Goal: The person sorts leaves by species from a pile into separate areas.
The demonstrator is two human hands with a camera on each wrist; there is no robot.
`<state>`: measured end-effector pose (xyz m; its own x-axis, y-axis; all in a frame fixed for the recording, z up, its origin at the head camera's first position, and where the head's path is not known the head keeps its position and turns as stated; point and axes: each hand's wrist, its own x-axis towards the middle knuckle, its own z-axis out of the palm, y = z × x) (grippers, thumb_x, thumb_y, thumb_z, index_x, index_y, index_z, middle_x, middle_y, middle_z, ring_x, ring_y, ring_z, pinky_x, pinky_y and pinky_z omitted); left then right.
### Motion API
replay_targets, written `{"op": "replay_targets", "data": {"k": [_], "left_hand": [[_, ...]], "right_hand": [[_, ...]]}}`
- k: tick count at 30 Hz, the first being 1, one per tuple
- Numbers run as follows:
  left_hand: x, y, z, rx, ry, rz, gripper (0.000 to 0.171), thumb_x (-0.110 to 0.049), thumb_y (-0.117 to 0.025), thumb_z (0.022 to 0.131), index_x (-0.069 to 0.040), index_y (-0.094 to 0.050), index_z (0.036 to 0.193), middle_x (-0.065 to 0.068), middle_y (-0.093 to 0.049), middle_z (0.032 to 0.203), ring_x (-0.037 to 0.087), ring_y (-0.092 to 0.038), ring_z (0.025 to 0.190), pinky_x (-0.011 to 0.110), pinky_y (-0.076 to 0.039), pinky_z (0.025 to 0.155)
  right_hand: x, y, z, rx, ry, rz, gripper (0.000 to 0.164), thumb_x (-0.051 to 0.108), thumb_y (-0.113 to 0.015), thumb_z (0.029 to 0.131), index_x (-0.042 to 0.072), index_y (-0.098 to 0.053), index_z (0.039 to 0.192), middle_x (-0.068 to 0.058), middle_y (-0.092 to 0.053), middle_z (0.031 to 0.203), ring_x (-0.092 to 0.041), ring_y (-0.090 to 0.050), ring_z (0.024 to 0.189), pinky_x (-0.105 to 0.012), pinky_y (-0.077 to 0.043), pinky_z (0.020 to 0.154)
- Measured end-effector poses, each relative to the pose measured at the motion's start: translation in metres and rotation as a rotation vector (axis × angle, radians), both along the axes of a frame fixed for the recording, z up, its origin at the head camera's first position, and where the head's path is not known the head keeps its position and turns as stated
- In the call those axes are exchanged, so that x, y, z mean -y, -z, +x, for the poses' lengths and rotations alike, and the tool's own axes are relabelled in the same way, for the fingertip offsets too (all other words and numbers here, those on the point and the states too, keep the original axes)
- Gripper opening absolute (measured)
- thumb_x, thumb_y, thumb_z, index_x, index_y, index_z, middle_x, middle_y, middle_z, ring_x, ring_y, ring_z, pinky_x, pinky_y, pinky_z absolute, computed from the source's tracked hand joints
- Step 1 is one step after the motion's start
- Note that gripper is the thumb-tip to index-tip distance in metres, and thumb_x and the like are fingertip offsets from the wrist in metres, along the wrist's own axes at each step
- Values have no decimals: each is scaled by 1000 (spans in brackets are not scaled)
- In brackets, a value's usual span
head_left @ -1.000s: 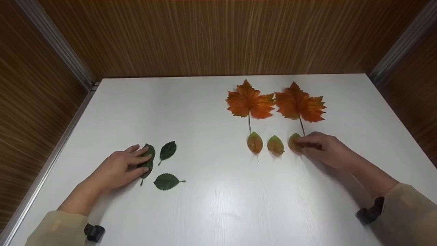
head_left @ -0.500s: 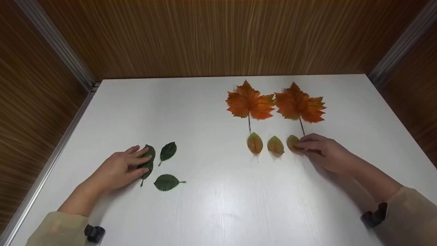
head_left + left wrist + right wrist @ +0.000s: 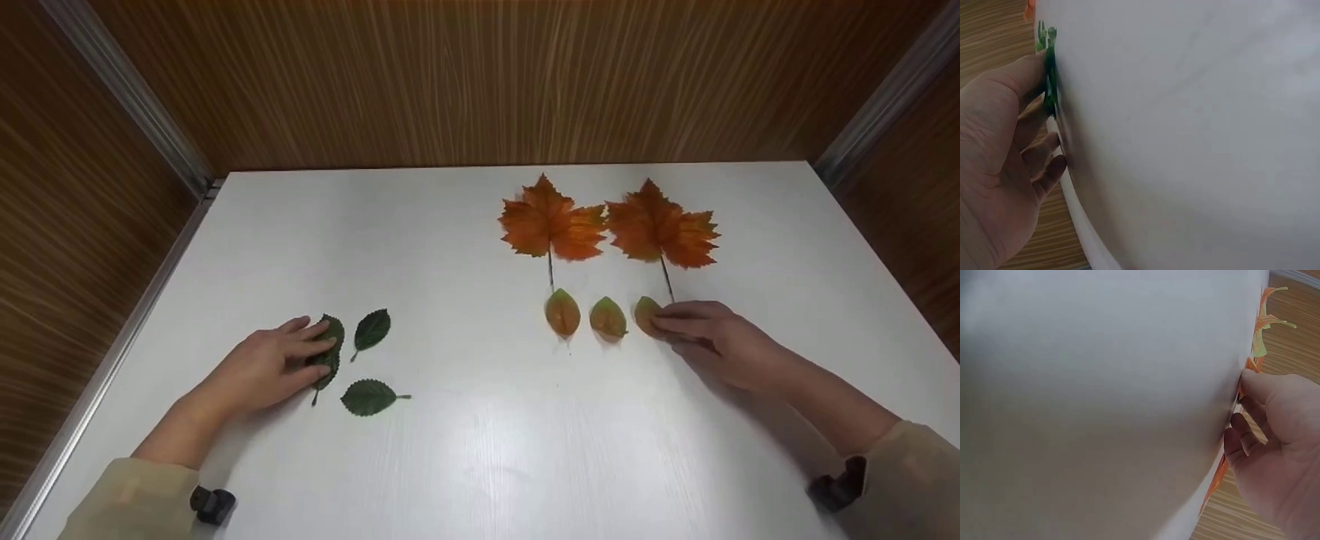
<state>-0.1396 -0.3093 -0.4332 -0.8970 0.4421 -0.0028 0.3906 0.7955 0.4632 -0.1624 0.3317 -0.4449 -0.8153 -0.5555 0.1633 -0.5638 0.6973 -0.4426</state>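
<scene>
From the head camera, the left hand (image 3: 266,367) lies flat with fingers straight on a dark green serrated fabric leaf (image 3: 330,339) on the white table (image 3: 480,450); the right hand (image 3: 712,337) pinches a small orange-green oval leaf (image 3: 645,313) below two orange maple leaves (image 3: 607,225). At the left wrist, a fingertip (image 3: 1027,73) presses the green leaf (image 3: 1049,84). At the right wrist, curled fingers (image 3: 1252,382) touch the orange leaf edge (image 3: 1249,364).

Your left hand (image 3: 266,367) lies palm-down in the lower left of the head view, fingers nearly straight and pointing up and right, with its sleeved forearm running to the bottom left corner. Your right hand (image 3: 716,337) sits right of centre, fingers lightly bent and pointing left, its forearm reaching from the bottom right corner.
</scene>
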Motion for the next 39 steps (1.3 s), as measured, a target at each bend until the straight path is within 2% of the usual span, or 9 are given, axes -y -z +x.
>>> {"op": "replay_targets", "data": {"k": [7, 15, 21, 24, 29, 33, 36, 39], "left_hand": [[-11, -5, -11, 14, 6, -43, 44, -24, -78, 98, -7, -72, 138, 14, -59, 152, 44, -45, 147, 64, -37, 116], [-14, -13, -15, 52, -42, 6, 49, -23, -79, 97, -8, -68, 143, 16, -57, 153, 44, -46, 146, 61, -35, 119], [-10, -15, -15, 67, -99, 85, 49, -24, -80, 97, -11, -69, 143, 9, -58, 154, 37, -51, 144, 57, -39, 118], [-8, -15, -17, 67, -137, 140, 46, -24, -80, 98, -10, -70, 141, 9, -61, 151, 37, -54, 141, 56, -43, 115], [-3, -14, -24, 80, -224, 220, 44, -28, -80, 98, -9, -72, 137, 10, -68, 142, 39, -63, 126, 53, -50, 104], [0, -12, -29, 133, -279, 264, 47, -33, -79, 98, -10, -72, 139, 11, -69, 139, 38, -67, 119, 47, -53, 96], [2, -9, -34, 175, -280, 302, 49, -30, -79, 99, -7, -69, 141, 13, -68, 140, 38, -66, 125, 47, -54, 100], [4, -6, -37, 184, -264, 326, 50, -25, -79, 98, -2, -67, 141, 18, -67, 141, 39, -61, 132, 50, -49, 109]], "right_hand": [[-8, 0, 5, 53, 49, 7, 47, 1, -76, 97, 8, -69, 142, -10, -61, 142, -37, -52, 133, 0, -29, 99], [-11, 1, 5, 65, 44, -26, 44, 3, -74, 99, 8, -69, 142, -11, -61, 142, -37, -51, 133, 1, -29, 99], [-10, 1, 2, 93, 49, -33, 42, 6, -72, 101, 8, -69, 142, -9, -59, 144, -37, -49, 135, 1, -29, 98], [-10, 2, 1, 99, 46, -36, 41, 7, -72, 102, 7, -69, 142, -9, -59, 144, -36, -48, 135, 0, -30, 98], [-8, 3, -1, 95, 37, -38, 41, 5, -72, 101, 7, -69, 142, -9, -59, 144, -36, -48, 135, 0, -31, 97], [-5, 2, -3, 80, 29, -27, 42, 4, -73, 100, 8, -69, 142, -10, -59, 143, -36, -50, 134, 1, -30, 98], [-4, 2, -3, 79, 19, -26, 42, 4, -73, 100, 7, -69, 141, -11, -59, 143, -38, -50, 134, 0, -30, 99], [-3, 2, -3, 91, 15, -39, 41, 4, -72, 100, 6, -69, 142, -11, -59, 144, -38, -48, 135, 0, -29, 99]]}}
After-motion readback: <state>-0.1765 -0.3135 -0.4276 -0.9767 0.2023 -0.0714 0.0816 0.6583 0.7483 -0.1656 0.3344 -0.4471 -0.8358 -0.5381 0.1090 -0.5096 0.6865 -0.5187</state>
